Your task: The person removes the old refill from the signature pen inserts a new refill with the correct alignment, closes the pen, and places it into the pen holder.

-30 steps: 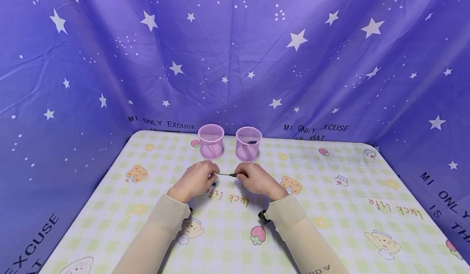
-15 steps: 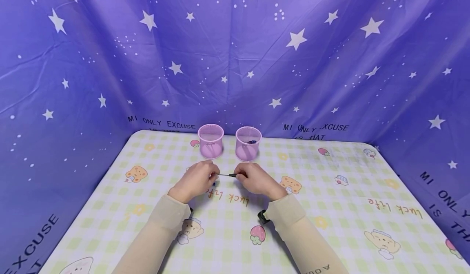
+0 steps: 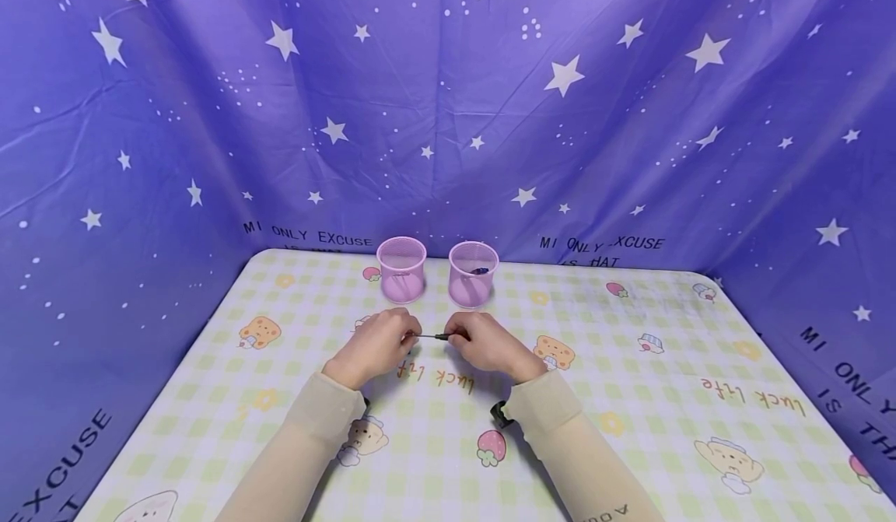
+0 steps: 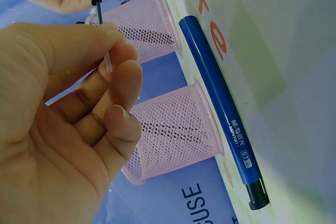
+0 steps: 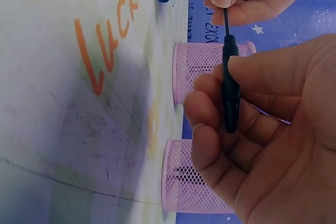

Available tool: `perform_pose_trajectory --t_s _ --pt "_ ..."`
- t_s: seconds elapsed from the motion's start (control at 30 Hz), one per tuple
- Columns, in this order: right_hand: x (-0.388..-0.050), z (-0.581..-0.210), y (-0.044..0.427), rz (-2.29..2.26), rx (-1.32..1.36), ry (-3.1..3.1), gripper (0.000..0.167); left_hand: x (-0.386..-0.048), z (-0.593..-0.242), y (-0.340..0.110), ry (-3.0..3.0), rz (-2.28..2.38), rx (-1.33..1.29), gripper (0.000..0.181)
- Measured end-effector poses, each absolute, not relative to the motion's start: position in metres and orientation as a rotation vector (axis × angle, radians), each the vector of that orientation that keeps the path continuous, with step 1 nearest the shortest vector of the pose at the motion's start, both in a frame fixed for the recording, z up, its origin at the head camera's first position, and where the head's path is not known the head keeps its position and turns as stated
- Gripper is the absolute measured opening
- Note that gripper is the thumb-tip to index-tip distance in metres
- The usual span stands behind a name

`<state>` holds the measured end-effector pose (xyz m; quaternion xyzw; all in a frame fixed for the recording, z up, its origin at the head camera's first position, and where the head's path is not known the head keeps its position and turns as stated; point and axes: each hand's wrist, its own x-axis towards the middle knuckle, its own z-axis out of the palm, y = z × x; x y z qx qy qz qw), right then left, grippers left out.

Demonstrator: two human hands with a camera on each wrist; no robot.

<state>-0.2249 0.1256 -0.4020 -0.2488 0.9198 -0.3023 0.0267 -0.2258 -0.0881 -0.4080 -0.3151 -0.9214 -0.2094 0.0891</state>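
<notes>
My left hand (image 3: 378, 345) pinches a thin pen refill (image 4: 108, 62) between thumb and fingers, its clear end poking out below the thumb. Opposite it, my right hand (image 3: 483, 343) holds the black front section of a pen (image 5: 231, 85), tapered tip toward the palm. The refill runs from that section across the short gap between both hands. A blue pen barrel (image 4: 218, 90) with a black end and "0.7" printed on it lies on the table below the left hand; in the head view that hand mostly hides it.
Two pink mesh pen cups stand beyond the hands: a left cup (image 3: 402, 282) and a right cup (image 3: 471, 287) with something dark blue inside. A checked cloth (image 3: 434, 444) covers the table. Blue star-patterned curtains (image 3: 448, 102) enclose the back and sides.
Both hands have come slightly closer together, so less of the refill shows between them. The blue barrel is now more hidden behind the left hand in the head view. The cups have not moved.
</notes>
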Motion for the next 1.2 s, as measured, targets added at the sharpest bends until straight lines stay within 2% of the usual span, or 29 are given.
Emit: perform_pose_trajectory --t_s 1.2 --pt "-0.2247 -0.4055 0.1225 -0.905 -0.836 2.779 0.006 -0.22 -0.4083 -0.0808 -2.708 -0.599 -0.998 0.009"
